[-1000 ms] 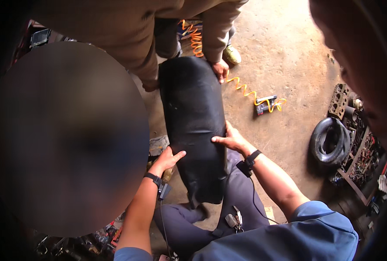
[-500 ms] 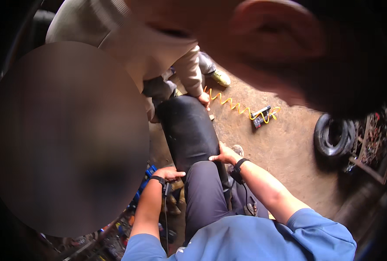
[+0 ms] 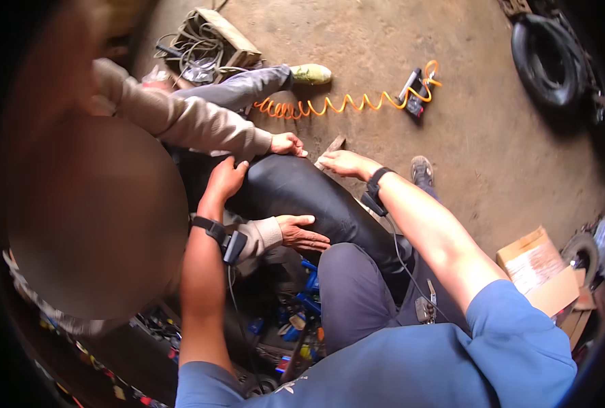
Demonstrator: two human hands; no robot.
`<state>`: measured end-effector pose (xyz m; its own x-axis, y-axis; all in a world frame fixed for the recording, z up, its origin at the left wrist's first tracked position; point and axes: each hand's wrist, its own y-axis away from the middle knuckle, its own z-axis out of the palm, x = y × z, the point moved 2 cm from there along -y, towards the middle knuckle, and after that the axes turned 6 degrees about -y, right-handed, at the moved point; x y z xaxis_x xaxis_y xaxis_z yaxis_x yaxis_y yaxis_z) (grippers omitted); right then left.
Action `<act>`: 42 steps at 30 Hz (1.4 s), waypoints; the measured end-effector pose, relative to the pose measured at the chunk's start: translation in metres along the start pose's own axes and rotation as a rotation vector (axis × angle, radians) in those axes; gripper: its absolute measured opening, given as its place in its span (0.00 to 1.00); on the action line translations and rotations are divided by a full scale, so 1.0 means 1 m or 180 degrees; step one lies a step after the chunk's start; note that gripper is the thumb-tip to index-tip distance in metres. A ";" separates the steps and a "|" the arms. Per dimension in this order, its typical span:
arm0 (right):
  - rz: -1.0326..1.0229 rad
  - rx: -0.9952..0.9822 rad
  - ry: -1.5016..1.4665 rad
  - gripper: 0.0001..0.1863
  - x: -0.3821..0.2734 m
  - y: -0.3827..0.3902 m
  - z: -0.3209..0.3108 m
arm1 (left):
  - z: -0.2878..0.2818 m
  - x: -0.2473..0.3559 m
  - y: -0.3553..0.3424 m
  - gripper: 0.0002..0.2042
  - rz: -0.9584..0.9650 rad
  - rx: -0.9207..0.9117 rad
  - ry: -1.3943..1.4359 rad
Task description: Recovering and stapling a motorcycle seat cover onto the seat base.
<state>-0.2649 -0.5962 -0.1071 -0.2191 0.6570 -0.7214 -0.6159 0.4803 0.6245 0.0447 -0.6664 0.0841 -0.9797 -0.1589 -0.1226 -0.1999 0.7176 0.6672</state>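
The black seat cushion (image 3: 302, 197) lay across the person's knee. The left hand (image 3: 226, 178) pressed it, fingers together; the right hand (image 3: 343, 163) rested flat at its far edge. A co-worker's hands (image 3: 301, 233) crowded in. An orange coiled hose (image 3: 336, 103) lay on the floor (image 3: 493, 163) beyond.

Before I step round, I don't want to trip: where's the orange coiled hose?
In the head view, the orange coiled hose lies on the floor beyond the black seat, right of a green shoe.

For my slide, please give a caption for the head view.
Both hands, left hand and right hand, rest on a glossy black padded seat beside a co-worker's hands.
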 end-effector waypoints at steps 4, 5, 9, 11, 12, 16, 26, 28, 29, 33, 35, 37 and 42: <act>-0.0302 -0.0542 0.0201 0.32 0.008 -0.018 0.032 | 0.044 0.008 -0.030 0.28 -0.0559 -0.1396 0.1130; -0.0162 -0.0480 -0.0049 0.31 0.009 -0.019 0.039 | 0.038 0.015 -0.033 0.26 -0.0625 -0.1656 0.1310; -0.0149 -0.0284 -0.1069 0.28 0.017 -0.066 0.032 | 0.049 0.021 -0.059 0.21 -0.0651 -0.2229 0.2006; 0.0004 -0.0534 -0.1523 0.22 0.024 -0.087 0.031 | 0.050 0.023 -0.083 0.20 -0.0696 -0.2332 0.2058; -0.0062 -0.0786 -0.1839 0.19 0.023 -0.083 0.031 | 0.054 0.025 -0.085 0.19 -0.0760 -0.2500 0.2134; 0.0321 -0.0996 -0.2174 0.19 0.030 -0.082 0.028 | 0.059 0.041 -0.090 0.18 -0.0372 -0.2027 0.2004; -0.0233 -0.0209 -0.1896 0.15 -0.054 -0.119 0.054 | 0.048 0.052 -0.116 0.16 0.1012 -0.0595 0.0283; -0.0121 -0.0028 -0.1723 0.16 -0.042 -0.136 0.060 | 0.056 0.045 -0.122 0.16 0.1017 -0.0382 0.0302; -0.0307 0.0063 -0.1927 0.16 -0.041 -0.138 0.062 | 0.054 0.049 -0.124 0.16 0.1099 -0.0375 0.0138; -0.0735 0.0330 -0.1294 0.17 -0.034 -0.153 0.053 | 0.055 0.052 -0.136 0.17 0.1139 -0.0334 0.0050; -0.0881 0.0426 -0.0939 0.16 -0.033 -0.156 0.059 | 0.059 0.041 -0.130 0.18 0.1074 -0.0309 0.0187; -0.1079 0.0479 -0.0667 0.16 -0.035 -0.158 0.062 | 0.061 0.033 -0.133 0.18 0.1059 -0.0197 0.0293; -0.1040 0.0542 -0.0362 0.17 -0.043 -0.159 0.065 | 0.064 0.020 -0.138 0.20 0.0998 -0.0316 0.0452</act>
<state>-0.1084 -0.6631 -0.1561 0.0592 0.5090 -0.8587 -0.5027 0.7584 0.4149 0.0517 -0.7251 -0.0571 -0.9794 -0.0390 0.1982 0.1198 0.6781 0.7252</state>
